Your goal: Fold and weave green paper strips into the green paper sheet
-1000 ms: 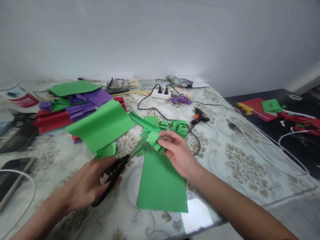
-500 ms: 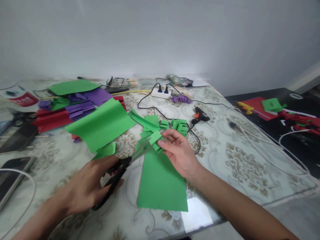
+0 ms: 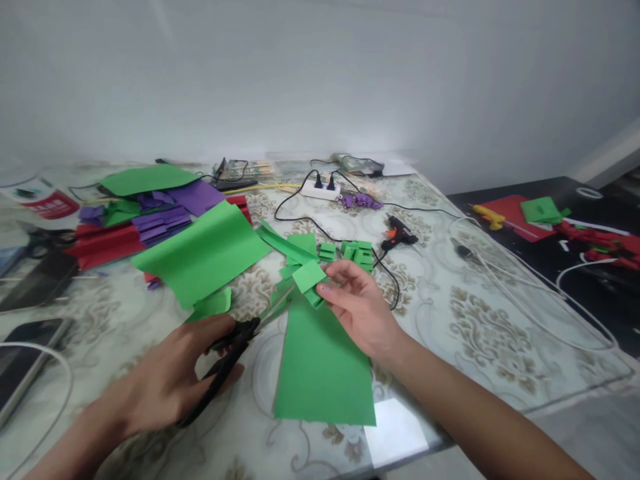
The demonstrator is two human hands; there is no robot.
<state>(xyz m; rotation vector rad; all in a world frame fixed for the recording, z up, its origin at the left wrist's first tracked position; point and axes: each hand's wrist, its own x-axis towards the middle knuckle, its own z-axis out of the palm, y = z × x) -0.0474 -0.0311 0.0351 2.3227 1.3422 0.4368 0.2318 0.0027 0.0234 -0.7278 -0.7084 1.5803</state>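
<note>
My left hand grips black-handled scissors, their blades pointing up and right toward a small folded piece of green paper. That piece is pinched between the thumb and fingers of my right hand. The blade tips are close to the folded paper; whether they touch it I cannot tell. Beneath my right hand lies a flat green sheet. Small cut and folded green pieces rest just beyond my fingers, beside a long folded green strip.
A large curled green sheet lies left, near purple and red folded papers. Behind stand a white power strip and a black glue gun with trailing cords. Phones lie left; a yellow glue gun is right.
The small green paper in my right hand has turned so its flat face shows more. The scissors in my left hand have drawn slightly back and down from it.
</note>
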